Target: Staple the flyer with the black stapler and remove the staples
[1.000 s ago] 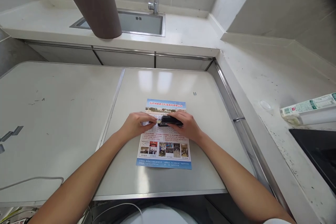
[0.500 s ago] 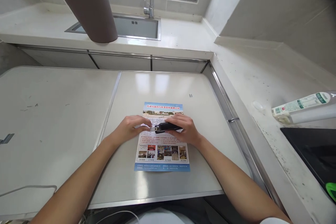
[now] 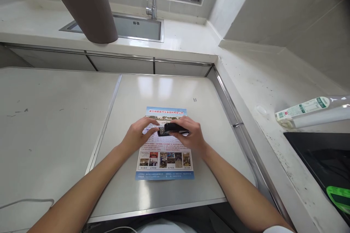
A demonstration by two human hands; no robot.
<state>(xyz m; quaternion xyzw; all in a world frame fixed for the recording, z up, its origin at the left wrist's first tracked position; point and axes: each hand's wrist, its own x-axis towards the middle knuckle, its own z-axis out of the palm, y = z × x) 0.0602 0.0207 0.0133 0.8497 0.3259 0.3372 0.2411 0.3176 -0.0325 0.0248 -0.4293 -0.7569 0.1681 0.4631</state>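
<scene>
A black stapler [image 3: 175, 128] is held over a printed flyer [image 3: 164, 174], its metal front pointing left. My right hand [image 3: 191, 133] is closed around the rear of the stapler from the right. At the front end, my left hand [image 3: 139, 133] has its thumb and forefinger against the stapler's tip. The stapler's jaws look parted there, with a bit of metal showing between them. Fingers partly cover the stapler and the middle of the flyer, which lies flat on the white table [image 3: 131, 193].
Staple strip pieces [image 3: 194, 99] lie on the table beyond the flyer. A sink [image 3: 142, 29] with a faucet is at the back, partly hidden by a brown column [image 3: 90, 11]. On the right counter lie a plastic-wrapped roll [image 3: 308, 111] and a black panel [image 3: 308, 153].
A silver piece at the stapler's front, pinched by my left hand before, no longer shows. The stapler's front now looks more parted. The whole view has shifted slightly.
</scene>
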